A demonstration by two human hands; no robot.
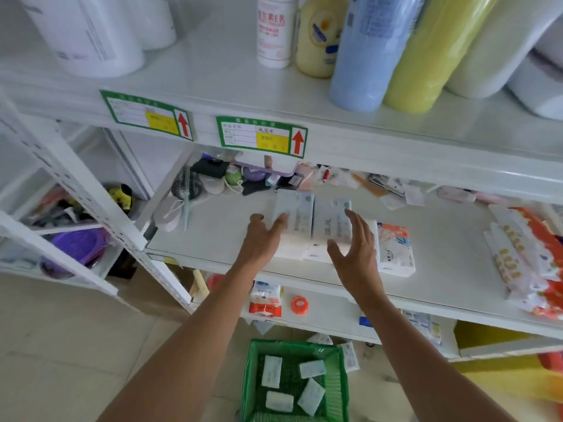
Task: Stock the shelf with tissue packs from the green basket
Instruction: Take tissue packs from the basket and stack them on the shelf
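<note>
Two pale blue-white tissue packs (313,220) lie side by side on the middle shelf (225,226), on top of other white packs. My left hand (263,236) rests flat against the left pack with its fingers spread. Over the right pack hovers my right hand (355,239), open, fingertips at the pack's top edge. Neither hand grips anything. Down on the floor stands the green basket (253,379) with several small tissue packs (310,395) loose inside.
A red-patterned tissue pack (396,251) sits right of my hands. Orange-and-white packs (524,257) pile at the shelf's right end. Brushes and small toiletries (213,181) crowd the back. Bottles (362,50) stand on the upper shelf. Small items (300,305) lie on the lower shelf.
</note>
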